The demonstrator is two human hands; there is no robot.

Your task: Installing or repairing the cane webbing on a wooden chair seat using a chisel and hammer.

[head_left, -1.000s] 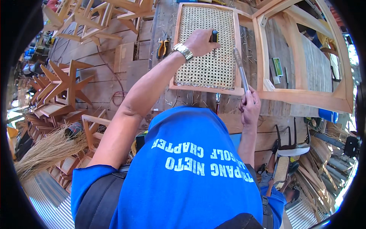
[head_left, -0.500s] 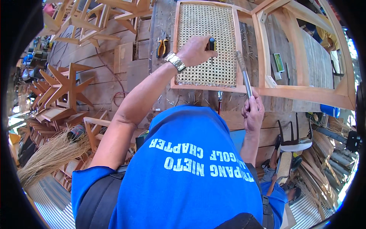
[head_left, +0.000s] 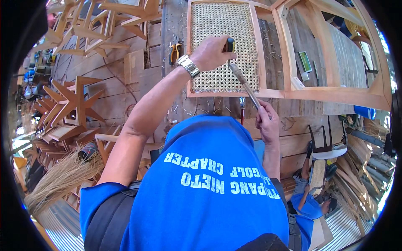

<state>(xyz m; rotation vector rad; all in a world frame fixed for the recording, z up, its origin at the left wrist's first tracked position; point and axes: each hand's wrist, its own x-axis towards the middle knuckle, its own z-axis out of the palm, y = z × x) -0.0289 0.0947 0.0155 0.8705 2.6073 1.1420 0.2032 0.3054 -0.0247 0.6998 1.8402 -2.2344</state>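
Note:
My left hand (head_left: 209,53) is closed round a screwdriver (head_left: 230,45) with a black and yellow handle, held upright over the woven cane panel (head_left: 209,19). Its tip is hard to make out against the weave. A metal rod (head_left: 250,93) with a thicker, worn brownish end is gripped in my right hand (head_left: 267,121). That brownish end is close beside the screwdriver, below its handle; I cannot tell whether they touch. Pale wood frames the cane panel (head_left: 256,62) on all the sides I see.
Pliers (head_left: 174,52) with orange and black handles lie left of the panel among scattered slivers. A wooden chair frame (head_left: 289,50) adjoins it on the right, with a green box (head_left: 305,62) inside. Wooden chair parts (head_left: 71,100) pile up at left; another person (head_left: 307,201) is at lower right.
My right hand and the metal rod have swung left, bringing the rod's worn end over the cane panel beside the screwdriver. My left hand keeps its grip, with the view slightly shifted.

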